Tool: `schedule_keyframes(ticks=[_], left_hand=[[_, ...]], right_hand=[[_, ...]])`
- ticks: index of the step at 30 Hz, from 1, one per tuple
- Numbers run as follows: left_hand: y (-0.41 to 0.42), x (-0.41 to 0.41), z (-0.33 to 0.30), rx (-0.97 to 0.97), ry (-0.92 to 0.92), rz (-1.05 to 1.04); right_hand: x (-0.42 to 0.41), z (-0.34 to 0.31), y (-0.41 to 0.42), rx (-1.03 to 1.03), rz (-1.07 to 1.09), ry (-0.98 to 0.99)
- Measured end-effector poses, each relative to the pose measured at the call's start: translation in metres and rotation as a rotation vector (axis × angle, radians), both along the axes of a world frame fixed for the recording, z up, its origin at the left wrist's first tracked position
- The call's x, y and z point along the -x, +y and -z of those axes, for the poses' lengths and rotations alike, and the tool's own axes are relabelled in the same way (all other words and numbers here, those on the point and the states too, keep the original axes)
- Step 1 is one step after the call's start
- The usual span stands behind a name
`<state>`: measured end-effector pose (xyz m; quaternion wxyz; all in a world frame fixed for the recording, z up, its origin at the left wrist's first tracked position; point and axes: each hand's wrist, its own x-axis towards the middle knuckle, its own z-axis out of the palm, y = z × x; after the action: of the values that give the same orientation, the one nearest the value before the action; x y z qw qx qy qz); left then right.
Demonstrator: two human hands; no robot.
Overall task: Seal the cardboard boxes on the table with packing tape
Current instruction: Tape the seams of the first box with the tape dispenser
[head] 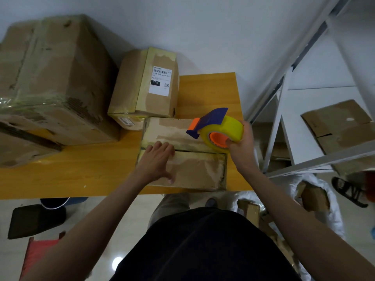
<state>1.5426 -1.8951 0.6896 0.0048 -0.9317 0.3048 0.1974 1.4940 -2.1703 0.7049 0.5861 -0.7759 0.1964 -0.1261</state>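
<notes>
A flat cardboard box (194, 171) lies at the near right of the wooden table (81, 171), its two top flaps meeting along a seam. My left hand (160, 161) rests flat on the near flap, fingers spread across the seam. My right hand (241, 145) grips a tape dispenser (217, 130) with a yellow roll, orange core and blue blade guard. The dispenser hovers over the box's right end, at the seam.
A labelled box (154, 86) stands behind the flat one. A large taped box (52, 78) fills the table's left. White metal shelving (288, 110) with flattened cardboard (341, 122) stands to the right. Bags and boxes lie on the floor by my right leg.
</notes>
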Motion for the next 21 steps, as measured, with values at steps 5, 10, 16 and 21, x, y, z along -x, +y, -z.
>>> schedule_keyframes(ticks=[5,10,16,21], left_hand=[[0.0,-0.001,-0.001,0.027,-0.033,0.012],[0.0,0.003,-0.005,0.047,-0.047,-0.01],[0.004,0.02,-0.008,0.027,-0.096,-0.103],[0.003,0.034,-0.003,0.053,-0.127,-0.177]], right_hand=[[0.0,-0.001,0.0,-0.02,0.01,0.0],[-0.001,0.007,-0.005,-0.049,0.022,0.03],[-0.001,0.012,-0.009,-0.106,0.037,0.04],[0.0,0.009,-0.011,-0.14,0.041,0.042]])
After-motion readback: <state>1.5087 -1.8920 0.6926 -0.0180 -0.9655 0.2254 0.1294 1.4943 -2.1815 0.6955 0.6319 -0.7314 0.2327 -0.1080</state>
